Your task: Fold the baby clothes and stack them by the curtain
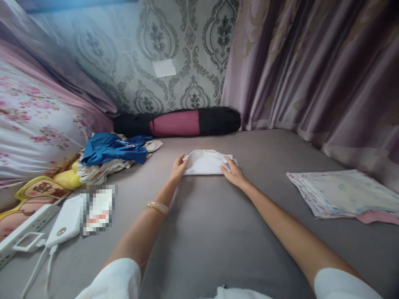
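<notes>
A white garment (204, 163), folded into a compact bundle, lies on the grey bed sheet in front of me. My left hand (179, 167) is at its left edge, thumb against the cloth and fingers curved along the side. On the opposite side, my right hand (233, 171) holds the right edge, with thumb and forefinger parted on the fabric. The cloth is held between both hands and rests on the sheet. Its upper edge shows a curved seam or band. Parts of my fingertips are hidden at the cloth's edges.
Left lie a rumpled clothes pile with a blue garment (114, 148), a yellow plush (67, 178), a white power bank (67, 220) with cables and a power strip (29, 232). Folded cloths (336, 193) lie right. A black-and-pink long bag (174, 123) rests by the wall.
</notes>
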`<state>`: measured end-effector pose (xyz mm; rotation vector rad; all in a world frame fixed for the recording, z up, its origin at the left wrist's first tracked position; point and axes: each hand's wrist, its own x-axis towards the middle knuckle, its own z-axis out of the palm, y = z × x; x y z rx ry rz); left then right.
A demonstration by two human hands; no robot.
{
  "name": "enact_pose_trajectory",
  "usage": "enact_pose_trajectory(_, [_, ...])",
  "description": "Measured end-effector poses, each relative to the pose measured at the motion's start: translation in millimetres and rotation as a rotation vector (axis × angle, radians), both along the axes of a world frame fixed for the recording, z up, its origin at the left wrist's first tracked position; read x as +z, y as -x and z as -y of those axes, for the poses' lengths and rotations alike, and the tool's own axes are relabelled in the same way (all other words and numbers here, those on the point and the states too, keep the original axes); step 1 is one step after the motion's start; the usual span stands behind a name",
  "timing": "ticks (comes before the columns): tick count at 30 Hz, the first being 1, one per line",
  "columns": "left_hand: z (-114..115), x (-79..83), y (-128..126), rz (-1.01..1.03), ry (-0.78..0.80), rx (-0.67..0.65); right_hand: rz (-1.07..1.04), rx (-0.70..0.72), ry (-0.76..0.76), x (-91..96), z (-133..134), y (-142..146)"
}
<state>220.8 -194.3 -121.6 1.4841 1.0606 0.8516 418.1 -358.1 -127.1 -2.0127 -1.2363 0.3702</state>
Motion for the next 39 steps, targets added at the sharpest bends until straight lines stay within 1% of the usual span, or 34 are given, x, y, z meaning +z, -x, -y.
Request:
enact_pose_trajectory(4, [-4, -5.7, -1, -0.028, 0.034, 0.005, 0.037, -0.022, 0.042, -5.5, -6, -2])
enact_pose_trajectory(6, [-5, -9.8, -3, -0.063, -0.004, 0.002, 0.072, -0.042, 0.060, -9.3, -9, -4])
enact_pose_trajectory(8, [-6, -13.5, -5, -0.136, -0.087, 0.002, 0.134, -0.050, 0.086, -12.9, -10, -5])
enact_pose_trajectory(11, [-8, -16.1, -8, -0.372, -0.262, -0.024, 0.249, -0.068, 0.188, -15.5, -10, -5])
enact_pose_trajectory(14, [-7, -14.8, -7, -0.668, -0.442, -0.108, 0.340, -0.064, 0.301, -12.3, -8, -4])
enact_pose_trajectory(17, [-2, -10.2, -5, -0.848, -0.562, -0.143, 0.388, -0.050, 0.328, -5.7, -7, -2])
enact_pose_trajectory(19, [4, -5.8, -8, -0.886, -0.619, -0.133, 0.402, -0.051, 0.299, -1.4, -10, 1])
enact_pose_trajectory(21, [11, -1.2, -16, -0.855, -0.709, -0.163, 0.409, -0.031, 0.267, 1.8, -18, 5])
enact_pose_trajectory(23, [17, 2.3, -28, -0.797, -0.815, -0.251, 0.418, 0.021, 0.245, 3.9, -28, 12])
enact_pose_trajectory(25, [20, 3.6, -41, -0.768, -0.878, -0.343, 0.438, 0.089, 0.222, 5.2, -40, 19])
enact_pose_trajectory(27, [20, 2.8, -53, -0.773, -0.895, -0.393, 0.457, 0.152, 0.208, 6.1, -52, 25])
enact_pose_trajectory(30, [15, -1.5, -63, -0.812, -0.885, -0.425, 0.462, 0.195, 0.214, 5.6, -63, 29])
enact_pose_trajectory(33, [8, -8.2, -63, -0.850, -0.814, -0.437, 0.456, 0.207, 0.218, 1.4, -68, 29])
enact_pose_trajectory(36, [3, -15.3, -59, -0.858, -0.743, -0.426, 0.480, 0.208, 0.175, -5.3, -68, 26])
enact_pose_trajectory(39, [2, -20.0, -57, -0.849, -0.738, -0.409, 0.497, 0.213, 0.144, -10.7, -67, 22])
